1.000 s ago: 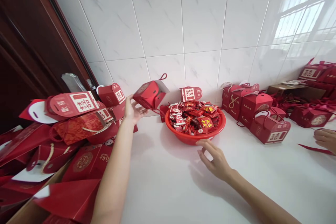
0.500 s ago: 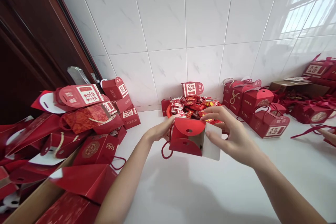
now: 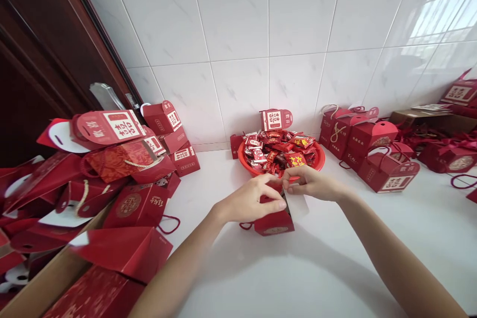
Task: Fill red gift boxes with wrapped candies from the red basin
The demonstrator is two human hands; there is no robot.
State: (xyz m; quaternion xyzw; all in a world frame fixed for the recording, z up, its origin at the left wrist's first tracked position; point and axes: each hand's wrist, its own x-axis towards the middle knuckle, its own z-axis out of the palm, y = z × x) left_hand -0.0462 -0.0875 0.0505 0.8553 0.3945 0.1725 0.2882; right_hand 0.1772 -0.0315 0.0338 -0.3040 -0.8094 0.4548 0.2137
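Observation:
A small red gift box [image 3: 275,223] with a red cord handle rests on the white tabletop, its top flaps open and a pale flap out to the right. My left hand [image 3: 257,199] is over the box's left side, with its fingers closed on the upper edge. Curled fingers of my right hand [image 3: 307,183] are at the back right of the box; their tips meet the edge of a flap. Just behind both hands stands a red bowl [image 3: 319,161] heaped with wrapped candies [image 3: 276,151].
Many red boxes [image 3: 137,206] are piled on the left, some in a cardboard carton. More boxes [image 3: 387,174] stand at the right, near a brown carton [image 3: 428,120]. One box [image 3: 276,119] is behind the bowl, against the tiled wall.
The box has come down onto the table and turned upright. My left hand has moved from its side to over its top; my right fingers have drawn in. The bowl shows more fully.

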